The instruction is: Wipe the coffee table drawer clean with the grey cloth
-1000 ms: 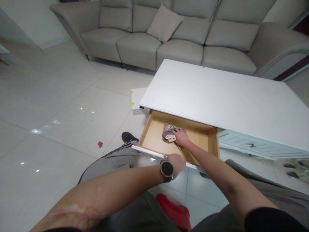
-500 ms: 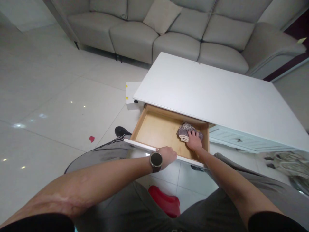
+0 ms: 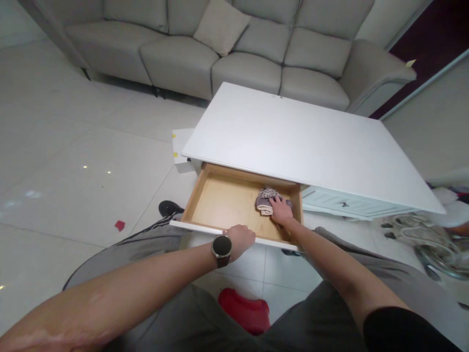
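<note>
A wooden drawer (image 3: pixel 220 203) stands pulled out from a white coffee table (image 3: pixel 293 142). My left hand (image 3: pixel 240 239), with a dark watch on the wrist, grips the drawer's white front edge. Inside the drawer, at its right end, lies a rolled patterned grey cloth (image 3: pixel 264 199). My right hand (image 3: pixel 281 211) rests on that cloth with its fingers laid over it.
A grey sofa (image 3: pixel 220 54) with a cushion (image 3: pixel 222 27) stands behind the table. Pale floor tiles stretch to the left, with a small red scrap (image 3: pixel 119 225). A red object (image 3: pixel 245 310) lies between my legs. Shoes and clutter (image 3: pixel 406 230) sit at the right.
The cloth has gone from the drawer's middle to its right end under my right hand. My left hand has kept its grip on the drawer front. The view has swung right.
</note>
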`<state>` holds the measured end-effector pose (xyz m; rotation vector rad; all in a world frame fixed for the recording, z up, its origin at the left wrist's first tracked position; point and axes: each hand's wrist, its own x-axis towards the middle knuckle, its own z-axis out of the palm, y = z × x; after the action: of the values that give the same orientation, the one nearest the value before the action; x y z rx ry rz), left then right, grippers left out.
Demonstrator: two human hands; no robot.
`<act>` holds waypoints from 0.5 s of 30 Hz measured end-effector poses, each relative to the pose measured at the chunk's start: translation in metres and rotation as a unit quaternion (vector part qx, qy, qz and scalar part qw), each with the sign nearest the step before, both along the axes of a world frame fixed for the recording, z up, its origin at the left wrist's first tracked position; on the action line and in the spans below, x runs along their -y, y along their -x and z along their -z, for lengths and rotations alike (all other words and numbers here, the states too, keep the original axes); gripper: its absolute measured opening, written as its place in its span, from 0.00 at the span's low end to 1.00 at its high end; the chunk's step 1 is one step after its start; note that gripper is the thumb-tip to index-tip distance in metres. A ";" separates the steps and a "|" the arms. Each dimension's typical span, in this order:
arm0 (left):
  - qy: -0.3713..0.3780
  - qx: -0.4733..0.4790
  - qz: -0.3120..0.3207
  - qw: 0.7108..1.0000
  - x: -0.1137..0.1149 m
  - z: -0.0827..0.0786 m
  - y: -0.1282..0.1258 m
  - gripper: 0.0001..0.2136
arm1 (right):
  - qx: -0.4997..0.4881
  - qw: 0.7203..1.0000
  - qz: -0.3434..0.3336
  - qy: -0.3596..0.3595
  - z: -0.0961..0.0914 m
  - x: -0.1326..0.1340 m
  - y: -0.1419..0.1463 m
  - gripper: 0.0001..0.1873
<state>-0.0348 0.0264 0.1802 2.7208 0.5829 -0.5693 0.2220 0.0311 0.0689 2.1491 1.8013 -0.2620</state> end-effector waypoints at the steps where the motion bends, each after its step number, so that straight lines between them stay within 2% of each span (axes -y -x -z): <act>1: -0.003 0.003 -0.002 1.000 0.000 0.003 0.000 0.09 | -0.006 1.000 -0.007 0.008 -0.004 -0.002 -0.001 0.31; 5: -0.013 0.006 -0.004 1.000 0.001 0.008 0.000 0.06 | -0.017 0.998 -0.062 0.004 -0.029 -0.010 -0.010 0.26; 8: -0.017 0.006 0.009 1.000 0.000 0.007 -0.001 0.08 | -0.006 0.991 -0.128 -0.037 -0.051 -0.013 -0.020 0.22; 10: -0.013 -0.004 0.016 1.000 0.000 0.004 -0.002 0.09 | 0.022 0.988 -0.150 -0.033 -0.061 -0.014 -0.030 0.22; 12: -0.006 -0.015 0.027 0.999 -0.001 0.002 -0.004 0.10 | 0.059 0.989 -0.138 -0.009 -0.065 -0.017 -0.043 0.22; 15: -0.008 -0.015 0.032 0.999 0.000 -0.001 -0.007 0.11 | 0.087 0.992 -0.089 0.031 -0.060 -0.021 -0.056 0.21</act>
<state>-0.0280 0.0268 0.1812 2.7601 0.5108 -0.6250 0.2784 0.0523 0.1288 1.8923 1.8423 -0.0836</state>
